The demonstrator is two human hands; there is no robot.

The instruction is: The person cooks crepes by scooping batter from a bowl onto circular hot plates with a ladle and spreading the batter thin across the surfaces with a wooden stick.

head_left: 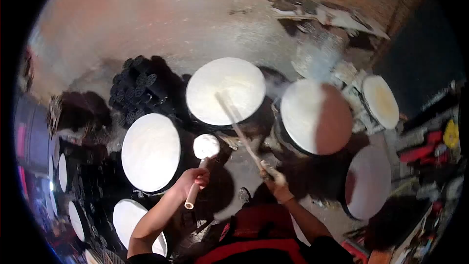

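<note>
My left hand [195,180] is closed round the pale tubular handle of a tool with a round white end [206,146]; whether that end is a filled ladle or a solid head is unclear. My right hand [276,183] grips a long pale stick [245,144]. The stick's motion-blurred far end lies over the large round white top [224,80] straight ahead; whether it touches cannot be made out. Nearest the left hand is another white-topped dark drum-like container [150,151]. Ahead and right stands a similar one [303,117], partly in reddish shadow.
More white round tops [369,183] stand at right and lower left [129,222]. Black perforated cylinders [141,85] are piled against the wall [146,19]. A cluttered shelf [337,17] is at the back right. Red and yellow items [420,154] lie at far right.
</note>
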